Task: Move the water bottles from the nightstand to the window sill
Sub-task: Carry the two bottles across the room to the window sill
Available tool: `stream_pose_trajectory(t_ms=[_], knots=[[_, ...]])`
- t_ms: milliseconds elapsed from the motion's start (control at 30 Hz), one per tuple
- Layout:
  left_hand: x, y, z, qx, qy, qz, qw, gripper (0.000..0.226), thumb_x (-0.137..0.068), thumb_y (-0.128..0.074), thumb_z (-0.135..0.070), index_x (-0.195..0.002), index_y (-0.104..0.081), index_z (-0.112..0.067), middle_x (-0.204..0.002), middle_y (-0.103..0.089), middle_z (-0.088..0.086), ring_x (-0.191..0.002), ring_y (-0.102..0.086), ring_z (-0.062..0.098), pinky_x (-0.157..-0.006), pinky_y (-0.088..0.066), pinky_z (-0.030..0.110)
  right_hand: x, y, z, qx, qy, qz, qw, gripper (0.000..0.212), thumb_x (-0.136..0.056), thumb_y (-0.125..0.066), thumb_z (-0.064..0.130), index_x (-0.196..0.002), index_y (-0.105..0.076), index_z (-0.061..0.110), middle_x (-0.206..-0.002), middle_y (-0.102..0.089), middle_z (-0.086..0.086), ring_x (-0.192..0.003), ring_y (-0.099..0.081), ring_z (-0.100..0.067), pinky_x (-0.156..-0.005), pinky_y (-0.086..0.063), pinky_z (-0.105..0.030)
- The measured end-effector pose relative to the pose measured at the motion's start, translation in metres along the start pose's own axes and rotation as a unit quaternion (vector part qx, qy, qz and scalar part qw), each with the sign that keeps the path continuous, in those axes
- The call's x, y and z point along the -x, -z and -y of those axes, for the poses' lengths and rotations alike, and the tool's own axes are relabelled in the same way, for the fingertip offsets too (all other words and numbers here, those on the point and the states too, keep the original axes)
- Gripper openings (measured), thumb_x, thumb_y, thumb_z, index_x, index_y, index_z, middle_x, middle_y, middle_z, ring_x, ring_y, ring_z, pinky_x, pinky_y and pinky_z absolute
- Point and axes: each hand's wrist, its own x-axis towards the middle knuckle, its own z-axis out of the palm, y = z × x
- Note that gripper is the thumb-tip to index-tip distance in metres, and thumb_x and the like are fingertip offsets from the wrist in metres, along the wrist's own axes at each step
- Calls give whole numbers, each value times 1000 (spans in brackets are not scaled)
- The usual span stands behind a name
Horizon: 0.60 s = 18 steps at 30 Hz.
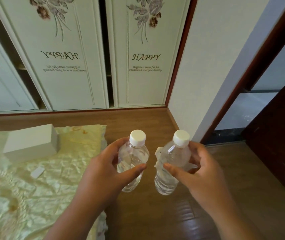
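I carry two clear plastic water bottles with white caps, both upright above the wooden floor. My left hand [103, 163] grips the left water bottle [134, 153] around its upper body, thumb across the front. My right hand [198, 172] grips the right water bottle [172, 156], which has a loose torn clear label sticking out at its side. The two bottles are a short gap apart. Neither a nightstand nor a window sill shows in the head view.
A bed with a pale yellow-green cover [34, 179] lies at left, bearing a white box [31, 142] and a small white card [37, 172]. White wardrobe doors [138, 66] stand ahead. A dark wooden door [280, 135] and doorway are at right. Brown wood floor [155, 213] runs between.
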Motion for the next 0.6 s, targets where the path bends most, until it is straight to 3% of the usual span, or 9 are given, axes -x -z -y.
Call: stream_pose_trajectory(t_ms=[133,367,467,600], knots=[[-20,4,8,-8,15,-11,1000,70,-57,-80,-78,-115,-40,-81,-108,-65,-41,-99,-64,-15,-74,-49,5,-28,-13,-3,-12,3,15,1000,73,-48,-67,90,-113,-37,74,-117,-54,45,-103,-57,10,-65,-42,-8],[-68,-7,11,-26,36,-31,999,75,-56,-82,-77,-121,-45,-73,-110,-68,-36,-100,-66,-10,-84,-55,22,-96,-19,-15,-44,14,36,998,75,-45,-67,91,-112,-37,76,-114,-48,53,-103,-55,12,-60,-41,-5],[-100,-20,2,-38,52,-40,997,77,-54,-80,-80,-121,-44,-73,-113,-67,-34,-103,-66,-8,-88,-58,29,-134,-9,-22,-46,32,36,998,71,-50,-70,84,-113,-38,74,-110,-45,57,-101,-55,12,-65,-41,-6],[-150,-43,-18,-58,69,-45,995,90,-52,-79,-79,-133,-47,-59,-115,-66,-34,-106,-65,-6,-91,-59,35,-191,21,-32,-56,48,31,997,70,-51,-71,82,-113,-39,73,-112,-45,56,-100,-56,13,-60,-41,-3]])
